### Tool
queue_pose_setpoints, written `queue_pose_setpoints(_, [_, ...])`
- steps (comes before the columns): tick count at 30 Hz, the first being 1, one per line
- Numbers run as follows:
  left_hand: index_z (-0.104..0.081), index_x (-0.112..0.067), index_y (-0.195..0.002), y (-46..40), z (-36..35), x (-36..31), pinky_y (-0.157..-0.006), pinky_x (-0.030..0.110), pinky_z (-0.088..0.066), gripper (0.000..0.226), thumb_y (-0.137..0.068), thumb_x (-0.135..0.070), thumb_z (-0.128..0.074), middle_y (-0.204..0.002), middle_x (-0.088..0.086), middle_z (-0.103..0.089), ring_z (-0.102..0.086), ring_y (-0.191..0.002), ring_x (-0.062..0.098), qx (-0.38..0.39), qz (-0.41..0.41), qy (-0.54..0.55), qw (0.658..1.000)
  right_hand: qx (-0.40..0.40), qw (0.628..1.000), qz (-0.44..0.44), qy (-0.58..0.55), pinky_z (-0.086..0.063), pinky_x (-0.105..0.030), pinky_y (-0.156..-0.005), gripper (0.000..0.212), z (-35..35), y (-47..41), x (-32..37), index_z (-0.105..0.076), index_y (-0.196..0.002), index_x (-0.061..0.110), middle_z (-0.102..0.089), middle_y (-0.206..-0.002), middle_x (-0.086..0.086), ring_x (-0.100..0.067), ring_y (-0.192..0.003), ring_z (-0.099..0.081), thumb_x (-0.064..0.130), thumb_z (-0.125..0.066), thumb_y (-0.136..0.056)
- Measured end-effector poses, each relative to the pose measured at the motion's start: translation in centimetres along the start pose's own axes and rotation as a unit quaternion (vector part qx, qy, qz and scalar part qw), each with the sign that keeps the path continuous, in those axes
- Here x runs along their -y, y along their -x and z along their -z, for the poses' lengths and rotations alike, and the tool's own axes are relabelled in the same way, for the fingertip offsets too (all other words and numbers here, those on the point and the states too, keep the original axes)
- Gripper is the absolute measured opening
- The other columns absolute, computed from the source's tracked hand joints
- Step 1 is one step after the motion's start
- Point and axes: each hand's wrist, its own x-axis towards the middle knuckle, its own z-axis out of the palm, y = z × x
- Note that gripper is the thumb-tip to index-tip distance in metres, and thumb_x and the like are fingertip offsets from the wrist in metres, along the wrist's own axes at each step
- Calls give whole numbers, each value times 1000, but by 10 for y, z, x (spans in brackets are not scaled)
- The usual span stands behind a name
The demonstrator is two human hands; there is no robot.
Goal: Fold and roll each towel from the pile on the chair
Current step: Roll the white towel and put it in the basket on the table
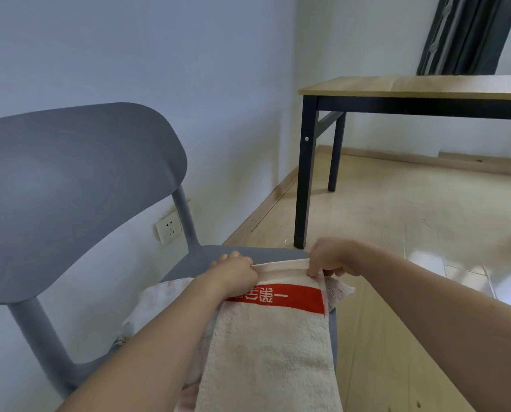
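Observation:
A cream towel [270,346] with a red band of white characters lies folded into a long strip on the grey chair [79,162], running from the seat's far part toward me. Its far edge is turned over into a thin roll. My left hand [236,270] pinches the left end of that rolled edge. My right hand [333,257] pinches the right end, fingers curled over it. Beneath the strip lie other pale, pinkish towels [162,301], partly hidden by my left forearm.
The chair stands against a white wall with a socket [168,228] low down. A wooden-topped table [412,84] with black legs stands at the right rear. Glossy tiled floor [426,233] spreads to the right of the chair. Dark curtains hang at the top right.

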Motion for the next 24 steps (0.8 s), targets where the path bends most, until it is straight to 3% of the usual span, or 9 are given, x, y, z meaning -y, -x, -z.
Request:
queue_pose_setpoints(2, [-57,-22,-101,-2,6,-1,-103,47,-34,29,-91,-36,-34,-118,5,-55,-46,-115,25,3,11,7,1000,-9,1000,10,-8,-47,-32,-91,34,3,0,3,-57,-120,1,-61,-118,-13,-25,-106,-58,6,-62,-86])
queue_pose_setpoints(5, [-56,-22,-82,14,23,-4,-97,45,-40,26,-91,-37,-36,-92,-1,-64,-58,-94,17,6,16,53,998,-24,998,52,-19,-52,-33,-88,28,11,14,5,-63,-111,-1,-66,-106,-14,-19,-87,-61,5,-64,-83])
queue_pose_setpoints(7, [-55,-20,-77,38,41,-6,-76,35,-48,23,-90,-33,-42,-81,-1,-63,-60,-78,14,-10,4,116,993,-27,995,94,-12,-54,-31,-87,21,21,35,9,-66,-103,2,-68,-106,-14,-22,-91,-64,7,-65,-83])
queue_pose_setpoints(9, [-54,-18,-77,71,65,-9,-59,26,-44,20,-91,-29,-45,-76,-1,-61,-58,-71,13,-36,-19,171,984,-34,989,141,2,-54,-23,-77,12,32,67,15,-65,-96,11,-68,-102,-7,-19,-90,-62,10,-65,-84])
queue_pose_setpoints(14, [-57,-20,-79,164,121,-14,-63,25,-46,22,-94,-34,-50,-77,-2,-64,-62,-75,13,-91,-90,188,974,-65,964,238,100,-46,-19,-73,13,56,169,40,-55,-90,27,-60,-89,8,-8,-82,-57,18,-64,-86])
queue_pose_setpoints(16, [-56,-19,-75,203,142,-16,-60,24,-43,29,-96,-38,-50,-75,-2,-60,-58,-68,12,-124,-110,138,976,-88,949,257,161,-44,-20,-73,5,63,211,48,-56,-94,26,-60,-89,8,-10,-85,-57,23,-59,-90])
queue_pose_setpoints(18, [-55,-13,-74,240,159,-21,-62,27,-44,41,-98,-44,-44,-80,1,-56,-54,-71,15,-190,-123,11,974,-119,933,271,207,-39,-20,-69,5,72,251,54,-56,-95,23,-57,-89,7,-11,-85,-55,26,-53,-94])
queue_pose_setpoints(21, [-50,-15,-83,290,177,-27,-73,29,-39,47,-100,-51,-25,-89,-1,-47,-48,-86,16,-314,-119,-189,923,-167,916,278,234,-34,-24,-75,23,83,304,65,-45,-76,27,-43,-81,13,-12,-84,-46,28,-43,-100])
queue_pose_setpoints(24, [-48,-16,-86,328,195,-33,-74,27,-34,44,-101,-48,-22,-90,-1,-48,-45,-84,14,-367,-118,-190,903,-202,900,298,248,-32,-26,-79,34,88,346,75,-35,-69,27,-36,-79,12,-7,-74,-41,31,-35,-102])
